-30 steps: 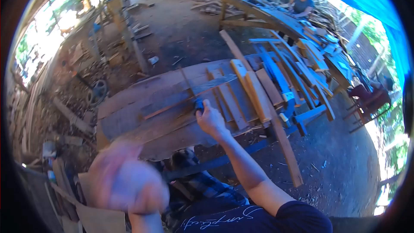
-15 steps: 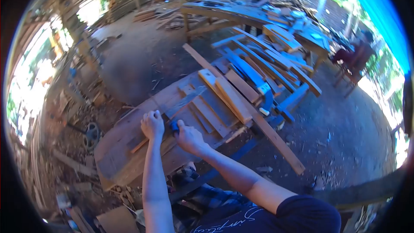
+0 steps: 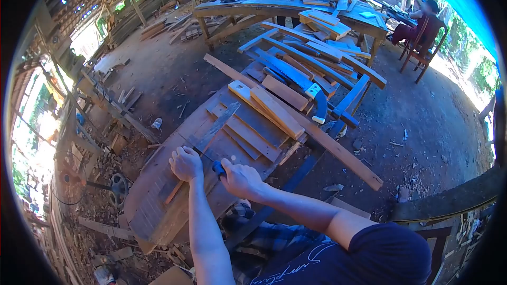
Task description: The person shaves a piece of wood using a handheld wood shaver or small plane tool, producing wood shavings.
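Chiselling step: right hand (image 3: 240, 178) closed on blue-handled chisel (image 3: 211, 162), left hand (image 3: 186, 163) gripping its blade against tabletop (image 3: 158, 200). Next probably needing steady forward push.

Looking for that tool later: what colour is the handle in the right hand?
Blue: the tool handle shows at the right hand, in the head view.

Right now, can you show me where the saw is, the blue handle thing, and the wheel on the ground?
saw (image 3: 296, 77): head view, on its blade.
blue handle (image 3: 218, 168): head view, on the grip.
wheel (image 3: 118, 186): head view, on its rim.
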`<action>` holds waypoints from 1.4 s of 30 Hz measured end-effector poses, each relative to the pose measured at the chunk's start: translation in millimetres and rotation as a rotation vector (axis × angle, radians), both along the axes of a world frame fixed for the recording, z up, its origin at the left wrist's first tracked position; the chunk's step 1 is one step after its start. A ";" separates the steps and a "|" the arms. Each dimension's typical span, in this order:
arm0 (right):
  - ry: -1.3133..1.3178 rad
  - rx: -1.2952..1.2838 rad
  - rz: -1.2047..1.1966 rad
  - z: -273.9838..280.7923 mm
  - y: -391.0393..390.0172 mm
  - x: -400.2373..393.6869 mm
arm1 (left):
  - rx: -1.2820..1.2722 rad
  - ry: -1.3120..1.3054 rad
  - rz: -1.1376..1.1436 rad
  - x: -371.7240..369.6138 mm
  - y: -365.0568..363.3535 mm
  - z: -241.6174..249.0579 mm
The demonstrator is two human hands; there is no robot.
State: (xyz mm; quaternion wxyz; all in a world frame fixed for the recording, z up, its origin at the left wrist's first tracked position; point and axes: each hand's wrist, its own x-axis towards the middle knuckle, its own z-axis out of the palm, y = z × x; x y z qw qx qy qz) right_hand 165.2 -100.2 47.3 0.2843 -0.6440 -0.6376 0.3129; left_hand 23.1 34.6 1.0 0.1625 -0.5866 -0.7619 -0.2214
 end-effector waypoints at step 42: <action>-0.026 0.073 -0.013 -6.8 49.9 -22.5 | 0.063 0.019 0.022 1.9 2.8 0.1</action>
